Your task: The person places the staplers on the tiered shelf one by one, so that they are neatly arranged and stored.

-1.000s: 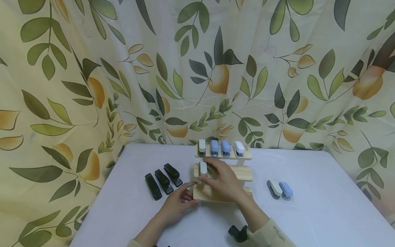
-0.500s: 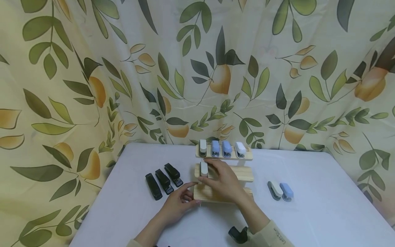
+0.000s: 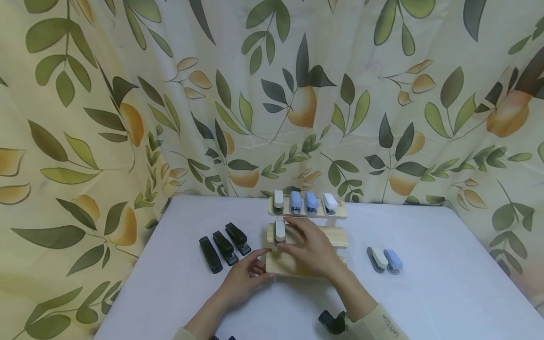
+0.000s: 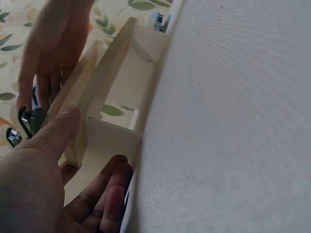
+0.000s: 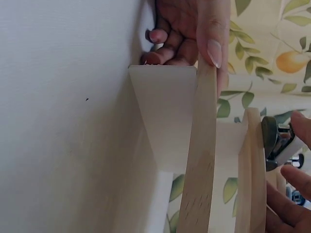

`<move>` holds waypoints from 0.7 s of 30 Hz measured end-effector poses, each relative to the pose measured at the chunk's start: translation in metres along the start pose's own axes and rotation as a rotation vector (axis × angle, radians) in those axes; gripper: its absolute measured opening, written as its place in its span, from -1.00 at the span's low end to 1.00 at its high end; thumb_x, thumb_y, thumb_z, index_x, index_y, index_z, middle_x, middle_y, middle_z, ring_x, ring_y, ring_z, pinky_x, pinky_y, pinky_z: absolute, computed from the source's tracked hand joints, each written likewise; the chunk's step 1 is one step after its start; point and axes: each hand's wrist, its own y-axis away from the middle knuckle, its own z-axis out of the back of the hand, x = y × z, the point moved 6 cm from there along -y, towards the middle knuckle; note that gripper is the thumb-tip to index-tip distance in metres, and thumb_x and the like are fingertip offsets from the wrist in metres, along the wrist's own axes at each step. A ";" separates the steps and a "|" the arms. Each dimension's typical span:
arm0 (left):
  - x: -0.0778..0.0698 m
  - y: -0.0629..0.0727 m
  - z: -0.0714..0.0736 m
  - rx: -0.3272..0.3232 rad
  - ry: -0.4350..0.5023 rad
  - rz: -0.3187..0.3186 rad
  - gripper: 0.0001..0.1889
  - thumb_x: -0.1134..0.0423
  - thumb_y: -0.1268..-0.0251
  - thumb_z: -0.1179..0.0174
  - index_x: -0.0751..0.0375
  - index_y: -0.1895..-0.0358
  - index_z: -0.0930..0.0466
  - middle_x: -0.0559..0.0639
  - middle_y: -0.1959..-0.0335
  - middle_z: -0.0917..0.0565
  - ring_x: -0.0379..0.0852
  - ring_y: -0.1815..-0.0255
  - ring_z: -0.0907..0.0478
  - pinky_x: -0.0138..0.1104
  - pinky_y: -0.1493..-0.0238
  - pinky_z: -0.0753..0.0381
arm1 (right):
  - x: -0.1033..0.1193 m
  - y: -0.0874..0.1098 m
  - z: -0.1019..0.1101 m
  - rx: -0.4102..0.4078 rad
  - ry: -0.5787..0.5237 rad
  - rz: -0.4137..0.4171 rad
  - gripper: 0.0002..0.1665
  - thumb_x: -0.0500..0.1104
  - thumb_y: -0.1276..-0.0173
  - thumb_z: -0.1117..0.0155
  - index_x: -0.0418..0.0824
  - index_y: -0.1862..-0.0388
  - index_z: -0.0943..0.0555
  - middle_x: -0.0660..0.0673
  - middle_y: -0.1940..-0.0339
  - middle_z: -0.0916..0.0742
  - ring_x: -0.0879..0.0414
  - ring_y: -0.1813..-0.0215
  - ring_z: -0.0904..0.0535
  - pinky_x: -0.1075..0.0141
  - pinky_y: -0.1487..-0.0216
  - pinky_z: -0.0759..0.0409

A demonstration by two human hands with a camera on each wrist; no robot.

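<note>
A three-tier wooden stand (image 3: 286, 265) with pale side panels stands mid-table. My left hand (image 3: 243, 281) grips the left end of its lowest board, the thumb (image 4: 60, 128) along the board and the other fingers curled by the side panel. On the left end of the middle board sits a small white-topped stapler (image 3: 280, 231) with a dark base. My right hand (image 3: 312, 250) pinches this stapler, thumb at its near end and index finger at its far end. Its base meets the board in the right wrist view, where the stapler (image 5: 286, 150) appears sideways.
Several small staplers (image 3: 311, 203), white and blue, stand on the top board. Black staplers (image 3: 224, 248) lie left of the stand. A grey-white stapler (image 3: 378, 259) and a blue stapler (image 3: 393, 261) sit to the right. A leaf-print curtain (image 3: 272, 94) hangs behind the table.
My right hand has shifted slightly to the right, and more of the stapler's front shows between thumb and index finger. My left hand stays on the lowest board.
</note>
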 end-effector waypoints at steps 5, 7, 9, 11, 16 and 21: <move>0.000 0.000 0.000 -0.006 0.005 0.001 -0.31 -0.12 -0.28 -0.42 -0.32 -0.48 -0.41 -0.23 0.14 -0.73 -0.21 0.07 -0.67 -0.30 0.04 -0.59 | -0.002 0.006 0.007 -0.022 -0.013 0.007 -0.22 0.06 -0.22 -0.60 -0.05 -0.41 -0.55 -0.05 -0.35 -0.67 -0.10 -0.43 -0.54 -0.15 -0.46 -0.42; 0.000 -0.001 0.000 -0.007 0.002 0.001 -0.30 -0.12 -0.28 -0.42 -0.31 -0.48 -0.41 -0.23 0.14 -0.73 -0.21 0.07 -0.66 -0.30 0.04 -0.59 | -0.003 0.009 0.009 -0.031 -0.021 0.017 -0.24 0.05 -0.23 -0.60 -0.04 -0.39 -0.56 -0.04 -0.33 -0.67 -0.08 -0.43 -0.54 -0.14 -0.45 -0.43; 0.001 -0.002 0.000 -0.007 -0.002 0.002 -0.30 -0.12 -0.28 -0.42 -0.32 -0.48 -0.41 -0.23 0.13 -0.73 -0.21 0.07 -0.66 -0.29 0.05 -0.59 | -0.003 0.011 0.013 -0.038 -0.026 0.027 -0.25 0.04 -0.23 -0.60 -0.05 -0.38 -0.57 -0.03 -0.32 -0.68 -0.07 -0.41 -0.55 -0.13 -0.44 -0.45; 0.001 -0.002 0.000 -0.007 -0.006 0.001 -0.30 -0.12 -0.28 -0.43 -0.33 -0.47 -0.41 -0.22 0.13 -0.73 -0.21 0.07 -0.66 -0.27 0.06 -0.60 | -0.004 0.014 0.016 -0.047 -0.026 0.033 -0.27 0.02 -0.24 -0.60 -0.05 -0.38 -0.57 -0.02 -0.31 -0.68 -0.06 -0.41 -0.56 -0.13 -0.44 -0.45; 0.002 -0.002 0.000 -0.007 -0.004 0.002 -0.31 -0.12 -0.27 -0.43 -0.37 -0.46 -0.41 -0.20 0.14 -0.73 -0.20 0.06 -0.67 -0.21 0.05 -0.58 | -0.006 0.020 0.026 -0.073 -0.016 0.040 -0.30 -0.06 -0.24 -0.60 -0.03 -0.35 -0.59 -0.04 -0.28 -0.70 -0.06 -0.36 -0.59 -0.13 -0.42 -0.48; 0.003 -0.001 -0.003 -0.013 0.003 0.013 -0.32 -0.13 -0.27 -0.44 -0.39 -0.45 -0.41 -0.20 0.14 -0.73 -0.20 0.07 -0.66 -0.20 0.05 -0.56 | -0.008 0.028 0.039 -0.094 -0.013 0.051 -0.33 -0.12 -0.24 -0.61 -0.04 -0.32 -0.60 -0.07 -0.26 -0.70 -0.10 -0.36 -0.59 -0.17 -0.41 -0.47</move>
